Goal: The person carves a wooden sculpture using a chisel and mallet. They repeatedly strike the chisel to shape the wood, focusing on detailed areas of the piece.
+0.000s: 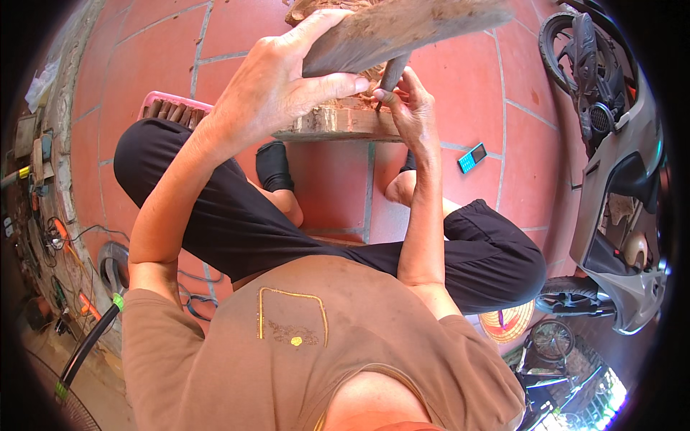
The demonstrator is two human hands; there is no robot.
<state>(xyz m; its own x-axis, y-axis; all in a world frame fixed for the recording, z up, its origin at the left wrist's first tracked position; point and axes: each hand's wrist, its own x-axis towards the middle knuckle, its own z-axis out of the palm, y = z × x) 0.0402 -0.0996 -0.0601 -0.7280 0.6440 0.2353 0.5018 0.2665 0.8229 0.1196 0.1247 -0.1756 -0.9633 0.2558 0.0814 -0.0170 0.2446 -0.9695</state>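
My left hand (295, 68) is closed around the end of a thick, flat wooden club (410, 30), worn grey-brown and pointing to the right. Between the thumb and fingers of my right hand (413, 108) stands a dark chisel (392, 75), nearly upright. The chisel's top is hidden behind the club, so I cannot tell whether they touch. Its lower end reaches the work on a thick pale wooden block (338, 123) between my feet. Carved brown wood (309, 11) shows past the club, mostly covered by it and my hands.
A pink basket (154, 97) of wooden-handled tools stands beyond my left knee. On the red tiles at right lies a turquoise phone (472, 158). A grey motorbike (622, 194) fills the right side. Cables and tools line the left wall, near a black hose (90, 345).
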